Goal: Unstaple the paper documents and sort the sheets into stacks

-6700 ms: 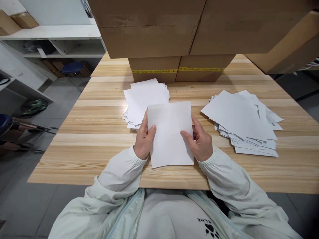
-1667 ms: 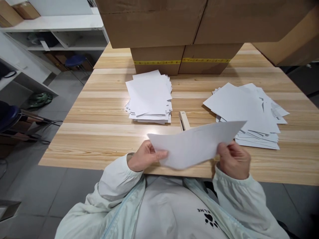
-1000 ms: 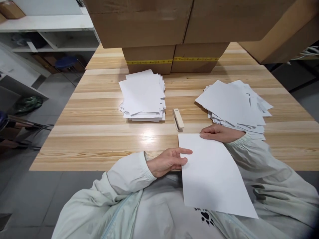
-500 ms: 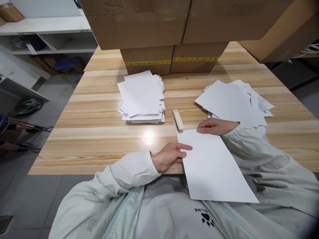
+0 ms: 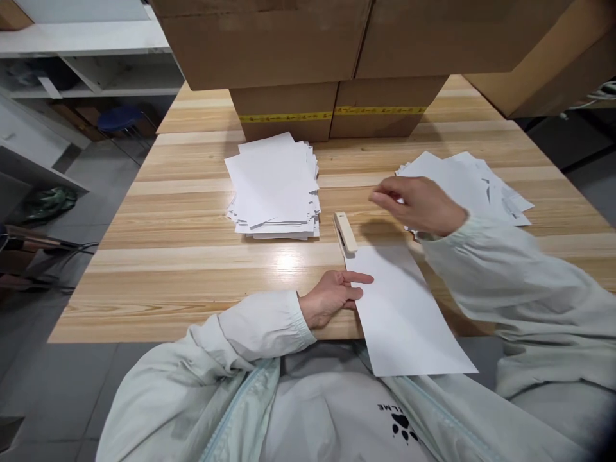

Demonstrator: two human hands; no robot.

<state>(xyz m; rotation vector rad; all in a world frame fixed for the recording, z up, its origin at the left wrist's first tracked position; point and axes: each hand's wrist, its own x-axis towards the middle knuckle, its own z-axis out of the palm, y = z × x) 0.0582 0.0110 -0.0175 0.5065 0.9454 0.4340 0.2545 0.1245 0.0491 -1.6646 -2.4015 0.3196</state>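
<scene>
A white sheet of paper (image 5: 409, 314) lies at the table's front edge, its lower part hanging over toward my lap. My left hand (image 5: 334, 296) grips it by the left edge, index finger stretched over the top face. At the sheet's upper left corner is a cream stapler (image 5: 345, 232), the corner reaching its front end. My right hand (image 5: 418, 204) is raised above the sheet's top edge, right of the stapler. Its fingers are loosely bent, with nothing visible in them, and it casts a shadow on the paper.
A stack of white papers (image 5: 274, 186) stands on the wooden table (image 5: 192, 269) to the left. Another, fanned-out pile of papers (image 5: 474, 186) lies at the right, partly behind my right hand. Large cardboard boxes (image 5: 283, 58) tower at the back. A blue stool (image 5: 120, 119) stands on the floor.
My right hand has let go of the sheet's top edge and risen away from me, toward the stapler's height. My left hand keeps its hold on the sheet.
</scene>
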